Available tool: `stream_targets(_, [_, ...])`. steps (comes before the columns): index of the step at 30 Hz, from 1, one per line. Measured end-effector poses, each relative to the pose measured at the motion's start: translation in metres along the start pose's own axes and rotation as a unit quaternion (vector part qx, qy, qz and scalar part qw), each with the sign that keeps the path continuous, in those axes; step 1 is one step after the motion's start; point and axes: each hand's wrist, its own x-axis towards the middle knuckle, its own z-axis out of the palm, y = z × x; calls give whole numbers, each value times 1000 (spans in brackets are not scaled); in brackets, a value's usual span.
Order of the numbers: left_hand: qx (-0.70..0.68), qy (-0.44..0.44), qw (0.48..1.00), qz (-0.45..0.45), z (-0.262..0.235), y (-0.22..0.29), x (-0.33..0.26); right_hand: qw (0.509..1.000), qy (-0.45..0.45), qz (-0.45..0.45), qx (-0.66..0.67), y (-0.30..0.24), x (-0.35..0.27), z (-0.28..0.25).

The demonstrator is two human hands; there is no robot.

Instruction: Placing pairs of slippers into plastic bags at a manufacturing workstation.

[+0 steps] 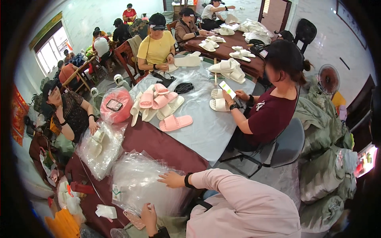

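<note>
A spread stack of clear plastic bags [141,178] lies on the dark red tabletop in front of me. My right hand [172,179], in a pale pink sleeve with a black wristband, rests flat on the stack's right side with fingers outstretched. Near the lower edge, my left hand [149,217] is raised beside the bags, fingers apart and nothing visible in it. A pink patterned phone case [134,219] lies just left of that hand. A small label with green print [116,192] sits on the bags' left edge.
Pink slippers [176,123] and cream slippers [229,69] lie on the white-covered table ahead. A seated person [274,99] at right holds a phone; another [67,111] at left touches bagged slippers [96,143]. A white packet [106,212] lies left; stacked sacks [323,170] stand right.
</note>
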Motion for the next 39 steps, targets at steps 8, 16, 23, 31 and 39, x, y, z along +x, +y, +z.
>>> stream_targets(8, [129, -107, 983, -69, 93, -51, 27, 998, -39, 24, -48, 4, 5, -7])
stream_targets(16, [95, 88, 990, -63, 77, -43, 41, 975, -66, 172, 126, 20, 6, -3])
stream_targets(23, [-26, 141, 964, -223, 76, -88, 55, 940, 3, 315, 128, 10, 32, 16])
stream_targets(31, [-92, 101, 955, -262, 79, -107, 76, 839, 201, 377, 338, 13, 45, 45])
stream_targets(39, [-109, 81, 981, -136, 81, -88, 82, 732, 26, 402, 549, 54, 37, 13])
